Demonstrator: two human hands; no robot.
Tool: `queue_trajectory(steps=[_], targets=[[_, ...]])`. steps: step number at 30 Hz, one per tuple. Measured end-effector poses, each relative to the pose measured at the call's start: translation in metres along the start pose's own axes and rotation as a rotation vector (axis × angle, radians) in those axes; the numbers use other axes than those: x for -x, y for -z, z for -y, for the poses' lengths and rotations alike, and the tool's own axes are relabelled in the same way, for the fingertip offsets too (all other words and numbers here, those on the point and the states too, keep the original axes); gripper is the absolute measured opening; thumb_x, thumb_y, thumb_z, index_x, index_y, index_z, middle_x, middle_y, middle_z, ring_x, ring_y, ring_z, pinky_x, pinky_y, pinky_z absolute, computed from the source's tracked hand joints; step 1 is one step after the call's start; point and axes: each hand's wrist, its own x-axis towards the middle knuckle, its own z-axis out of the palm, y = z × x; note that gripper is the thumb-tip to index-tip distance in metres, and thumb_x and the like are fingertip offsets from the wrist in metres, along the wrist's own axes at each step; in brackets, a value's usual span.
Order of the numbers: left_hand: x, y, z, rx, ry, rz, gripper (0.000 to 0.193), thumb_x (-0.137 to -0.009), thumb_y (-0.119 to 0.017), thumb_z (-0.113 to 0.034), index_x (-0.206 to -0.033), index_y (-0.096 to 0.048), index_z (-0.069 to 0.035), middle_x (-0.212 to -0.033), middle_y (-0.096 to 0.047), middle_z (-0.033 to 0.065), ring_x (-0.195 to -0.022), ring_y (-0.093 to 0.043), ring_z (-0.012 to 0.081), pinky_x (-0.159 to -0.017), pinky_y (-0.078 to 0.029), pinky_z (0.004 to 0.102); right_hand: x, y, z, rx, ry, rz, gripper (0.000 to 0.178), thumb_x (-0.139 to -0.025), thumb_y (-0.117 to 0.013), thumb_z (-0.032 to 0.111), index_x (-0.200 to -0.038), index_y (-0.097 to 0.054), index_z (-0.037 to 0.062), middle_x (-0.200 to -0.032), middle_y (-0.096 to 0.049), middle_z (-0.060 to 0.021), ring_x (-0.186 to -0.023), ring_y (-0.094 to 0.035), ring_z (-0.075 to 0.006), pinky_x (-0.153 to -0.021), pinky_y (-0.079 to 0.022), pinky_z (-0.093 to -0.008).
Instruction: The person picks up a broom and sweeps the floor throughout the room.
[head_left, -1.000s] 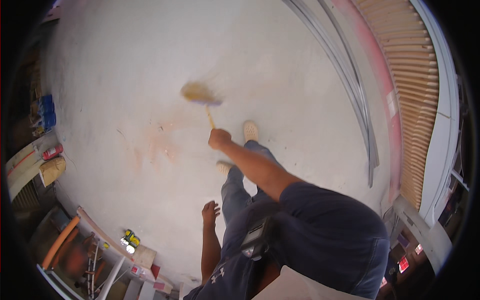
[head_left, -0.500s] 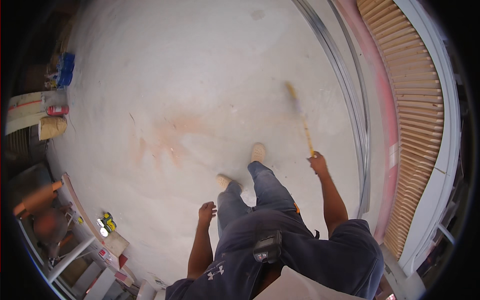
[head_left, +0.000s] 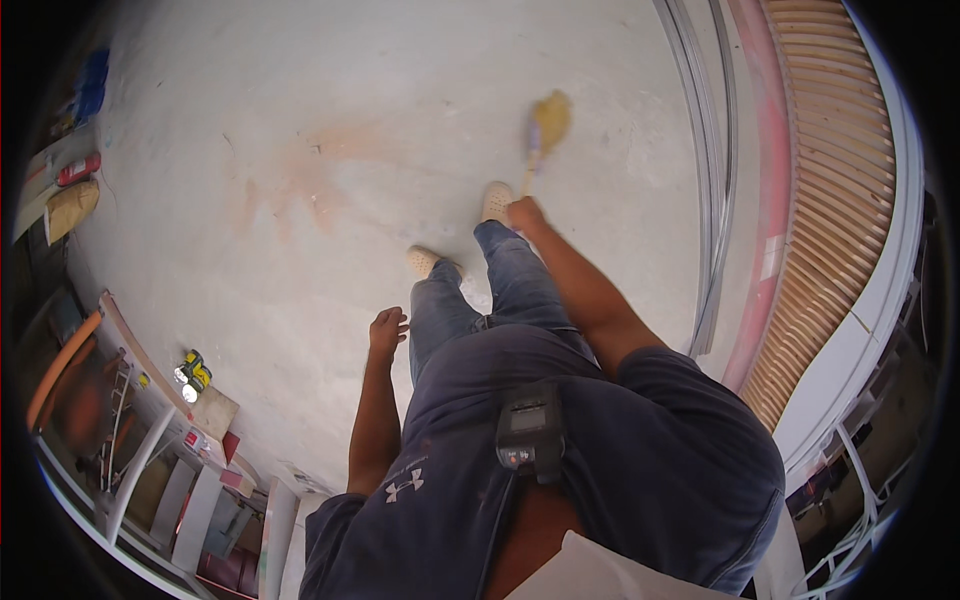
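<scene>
My right hand [head_left: 524,213] is closed round the handle of a short broom [head_left: 549,125] with yellowish bristles and a bluish-purple binding. It reaches forward, beside my right shoe. The bristles are slightly blurred and point away from me, over the pale floor [head_left: 420,70]. Whether they touch the floor I cannot tell. My left hand [head_left: 388,328] hangs at my left side near the thigh, holding nothing, its fingers loosely bent and a little apart. A patch of reddish dust [head_left: 322,165] marks the floor ahead, left of the broom.
Long metal profiles [head_left: 705,160] lie along the right, next to a slatted wooden piece [head_left: 835,180] with a pale curved edge. At the left are a yellow-green power tool [head_left: 193,374], a red cylinder [head_left: 78,169], a brown sack [head_left: 70,211] and an orange curved bar [head_left: 62,365].
My right hand has swung the broom from the right inward to the left, close to my right foot. The view has shifted a little; my left hand still hangs at my side.
</scene>
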Motion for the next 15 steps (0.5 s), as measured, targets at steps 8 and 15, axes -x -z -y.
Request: queue_trajectory(steps=[8, 15], targets=[[-0.003, -0.003, 0.000, 0.057, -0.001, -0.024, 0.034, -0.079, -0.051, -0.027, -0.102, -0.052, -0.003, -0.087, -0.057, 0.0075, -0.070, -0.054, 0.0140, -0.058, -0.043, 0.0252, -0.028, 0.039, 0.114, 0.124, 0.269, 0.392, 0.023, -0.067, -0.050, 0.018, -0.072, -0.060, -0.0023, -0.068, -0.060, -0.0197, -0.064, -0.061, -0.0251, -0.059, -0.048, -0.0344], [-0.028, 0.020, 0.010, 0.136, 0.010, 0.057, 0.036, -0.081, -0.049, -0.029, -0.106, -0.050, -0.004, -0.094, -0.057, 0.0103, -0.076, -0.057, 0.0181, -0.063, -0.044, 0.0286, 0.023, 0.079, 0.029, -0.767, -0.147, 0.111, 0.029, -0.071, -0.055, 0.019, -0.092, -0.057, 0.0000, -0.064, -0.050, -0.0031, -0.053, -0.045, -0.0099, -0.046, -0.036, -0.0245]])
